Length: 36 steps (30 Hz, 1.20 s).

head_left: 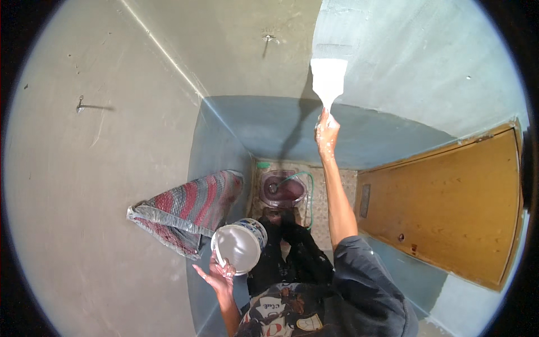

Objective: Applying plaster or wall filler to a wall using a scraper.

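My right hand (327, 133), spattered with white, grips the handle of a wide brush whose white head (328, 74) is raised against the upper wall, at the edge between the beige surface and a pale blue-white coat (393, 50). My left hand (219, 272) holds the handle of a white plastic bucket (236, 250) with pale liquid inside; some fingers are stretched out past it. A folded grey-and-red striped cloth (208, 199) hangs at the left wall, just beside the bucket.
A wooden door (449, 202) is at the right. Below are the tiled floor (331, 185), a squat toilet (284, 191) and a green hose (311, 208), near my legs. A small metal fitting (80, 106) sticks out of the left wall, another (268, 38) from the upper wall.
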{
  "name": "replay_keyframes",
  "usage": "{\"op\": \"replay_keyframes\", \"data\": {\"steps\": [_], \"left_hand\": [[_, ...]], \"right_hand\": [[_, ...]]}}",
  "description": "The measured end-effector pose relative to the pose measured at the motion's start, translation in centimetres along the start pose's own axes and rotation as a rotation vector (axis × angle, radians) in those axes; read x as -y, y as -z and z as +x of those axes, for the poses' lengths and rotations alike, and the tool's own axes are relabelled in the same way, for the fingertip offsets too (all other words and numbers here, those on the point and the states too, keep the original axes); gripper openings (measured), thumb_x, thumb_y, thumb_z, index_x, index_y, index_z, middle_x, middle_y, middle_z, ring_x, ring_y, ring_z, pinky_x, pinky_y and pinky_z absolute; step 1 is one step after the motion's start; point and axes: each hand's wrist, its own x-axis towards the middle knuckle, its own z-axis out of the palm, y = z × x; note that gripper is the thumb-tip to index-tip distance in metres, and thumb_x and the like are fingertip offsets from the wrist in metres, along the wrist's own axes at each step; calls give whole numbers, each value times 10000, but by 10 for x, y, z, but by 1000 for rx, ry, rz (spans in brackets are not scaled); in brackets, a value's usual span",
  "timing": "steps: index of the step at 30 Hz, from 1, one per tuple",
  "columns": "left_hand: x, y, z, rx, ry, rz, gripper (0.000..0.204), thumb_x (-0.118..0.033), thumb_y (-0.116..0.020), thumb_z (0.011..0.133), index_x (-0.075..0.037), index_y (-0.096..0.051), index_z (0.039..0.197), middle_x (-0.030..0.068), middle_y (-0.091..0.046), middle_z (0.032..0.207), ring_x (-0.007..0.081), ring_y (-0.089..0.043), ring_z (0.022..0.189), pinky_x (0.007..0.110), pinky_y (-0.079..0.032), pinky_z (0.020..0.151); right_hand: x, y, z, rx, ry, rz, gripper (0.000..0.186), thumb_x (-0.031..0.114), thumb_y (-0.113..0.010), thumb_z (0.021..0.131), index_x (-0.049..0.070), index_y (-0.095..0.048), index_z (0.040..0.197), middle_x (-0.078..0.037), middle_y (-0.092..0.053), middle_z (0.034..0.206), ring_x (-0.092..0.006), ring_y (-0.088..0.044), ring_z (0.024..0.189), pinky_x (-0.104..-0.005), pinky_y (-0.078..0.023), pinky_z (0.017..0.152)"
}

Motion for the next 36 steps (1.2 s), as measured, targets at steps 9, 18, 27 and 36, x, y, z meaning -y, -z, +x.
{"op": "replay_keyframes", "data": {"steps": [9,18,27,36], "left_hand": [[1,2,2,27,19,-16,775,-732,-289,671,-42,-340,1020,95,-419,540,147,-341,380,240,-283,343],[0,-4,1,-4,11,2,767,-735,-280,671,-39,-359,985,82,-403,523,137,-328,374,231,-267,341],[1,-4,2,22,7,-15,762,-732,-267,679,-43,-364,990,73,-406,526,129,-325,371,223,-261,330],[-1,-1,1,67,-13,-12,764,-732,-262,679,-38,-363,983,70,-411,543,128,-333,378,220,-268,330]], "right_hand": [[-65,17,-39,-10,-123,-167,437,357,-443,838,64,-403,517,42,-328,424,-47,-291,375,-244,-213,339],[-70,14,-49,-64,-280,-197,457,327,-445,831,-26,-463,541,-13,-377,445,-105,-332,444,-316,-294,425],[-28,-32,-45,-107,-295,-38,452,309,-431,841,-11,-435,523,-21,-406,407,-131,-389,348,-308,-296,359],[84,-5,-65,-17,-234,192,367,315,-406,862,82,-405,578,27,-333,429,-70,-317,316,-215,-245,288]]}}
